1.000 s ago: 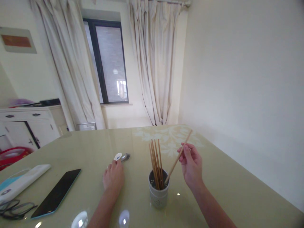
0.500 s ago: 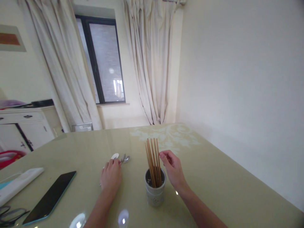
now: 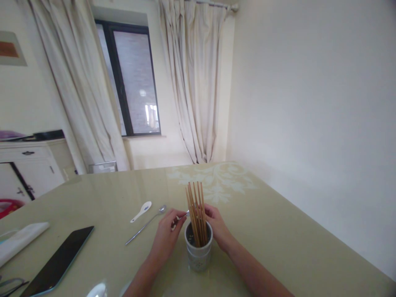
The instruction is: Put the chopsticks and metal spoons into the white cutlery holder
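Observation:
In front of me a grey holder [image 3: 198, 260] stands upright on the table, with several brown wooden chopsticks [image 3: 198, 231] leaning in it. Left of the chopsticks, my left hand [image 3: 168, 229] is closed in a pinch on a thin silver utensil [image 3: 187, 213]; its kind is hard to see. My right hand [image 3: 216, 225] is at the chopsticks' right side, its fingertips partly hidden behind them. A long-handled metal spoon [image 3: 145, 226] and a white spoon with a dark mark [image 3: 141, 211] lie left of my left hand.
A dark tablet-like device [image 3: 60, 260] lies at the left of the glossy table [image 3: 272, 247], beside a white long object [image 3: 23, 239]. Part of a pair of glasses [image 3: 12, 284] shows at the lower left corner. A wall [image 3: 309, 123] runs along the right.
My left hand has moved right from the spoons to the chopsticks with a silver utensil, uncovering the two spoons. My right hand has moved slightly left, its fingers now behind the chopsticks.

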Demonstrator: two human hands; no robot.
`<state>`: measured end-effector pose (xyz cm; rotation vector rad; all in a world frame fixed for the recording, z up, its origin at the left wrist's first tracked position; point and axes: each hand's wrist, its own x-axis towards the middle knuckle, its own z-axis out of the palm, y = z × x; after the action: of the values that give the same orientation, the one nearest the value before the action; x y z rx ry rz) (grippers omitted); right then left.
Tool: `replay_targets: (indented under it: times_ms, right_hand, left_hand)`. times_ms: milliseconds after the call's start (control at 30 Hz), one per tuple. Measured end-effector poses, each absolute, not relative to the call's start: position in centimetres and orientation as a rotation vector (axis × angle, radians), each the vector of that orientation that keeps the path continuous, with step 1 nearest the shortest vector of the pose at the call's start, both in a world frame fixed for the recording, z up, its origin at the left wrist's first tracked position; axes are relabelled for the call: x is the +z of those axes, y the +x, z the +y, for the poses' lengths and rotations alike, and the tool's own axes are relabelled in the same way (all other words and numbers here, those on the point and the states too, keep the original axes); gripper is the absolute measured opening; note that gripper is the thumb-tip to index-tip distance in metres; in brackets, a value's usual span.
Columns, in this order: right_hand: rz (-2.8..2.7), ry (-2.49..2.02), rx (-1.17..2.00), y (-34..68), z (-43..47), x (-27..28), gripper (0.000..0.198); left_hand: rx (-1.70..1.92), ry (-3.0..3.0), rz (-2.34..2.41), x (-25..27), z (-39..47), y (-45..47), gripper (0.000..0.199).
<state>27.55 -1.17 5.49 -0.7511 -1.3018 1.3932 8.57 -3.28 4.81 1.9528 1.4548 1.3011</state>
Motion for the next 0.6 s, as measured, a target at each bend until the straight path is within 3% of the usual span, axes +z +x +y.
replay_targets:
  times_ms: [167,367,500,600]
  right_hand:
    - [-1.346,-0.769,1.307,27.5,-0.8,5.2,0.052]
    - [-1.206,-1.0,0.749,30.7,1.1,5.8,0.043]
    - [-1.086,-1.013,0.555,33.7,1.4,7.3,0.042]
    - [-1.016,-0.971,0.492,34.9,1.2,8.2,0.042]
  left_hand:
    - [1.26,1.957,1.447,5.0,-3.2,8.5,0.035]
    - [1.204,1.969,1.753,4.3,-2.0,5.5,0.042]
    - [0.762,2.103,2.413,3.5,-1.7,2.3,0.033]
    - [0.41,2.061,2.627,3.2,-2.0,1.2,0.033]
